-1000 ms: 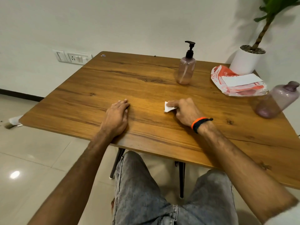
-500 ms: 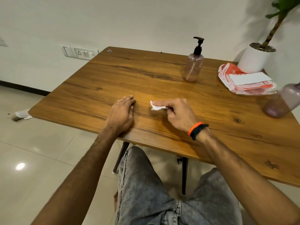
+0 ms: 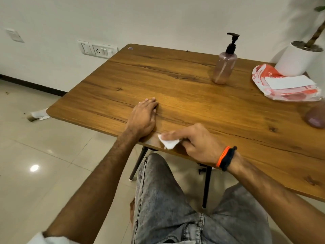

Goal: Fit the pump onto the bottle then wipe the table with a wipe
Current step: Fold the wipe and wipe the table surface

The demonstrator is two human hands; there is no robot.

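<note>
The right hand (image 3: pixel 197 143) is pinching a small white wipe (image 3: pixel 169 142) against the table (image 3: pixel 193 106) edge, just beside the left hand's (image 3: pixel 143 118) wrist. The left hand is lying flat, fingers straight. The pump bottle (image 3: pixel 224 67) is standing well beyond both hands.

Honestly I can't read a single word from here. The orange-and-white packet (image 3: pixel 288 92) at the far right of the table (image 3: pixel 193 106) has some white lettering, but it's too blurry. The little sticker (image 3: pixel 130 48) at the far left corner is too small.
</note>
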